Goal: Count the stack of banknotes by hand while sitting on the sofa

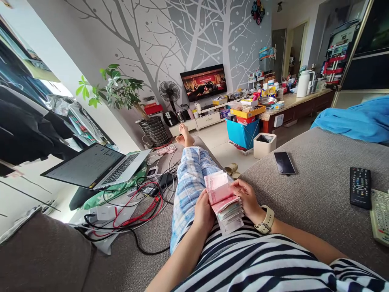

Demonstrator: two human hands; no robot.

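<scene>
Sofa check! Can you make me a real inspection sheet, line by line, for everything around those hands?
Surface: grey sofa, woven cover.
Job's things: stack of banknotes, reddish ones on top, edges uneven.
Clutter: phone and remote to the right; open laptop to the left.
Hands: left hand grips the stack's left side; right hand holds its right side, with a watch on that wrist.
Cables: red, black and white cables tangled left of the legs.
Surroundings: lit TV, fan, plant, bin.
</scene>
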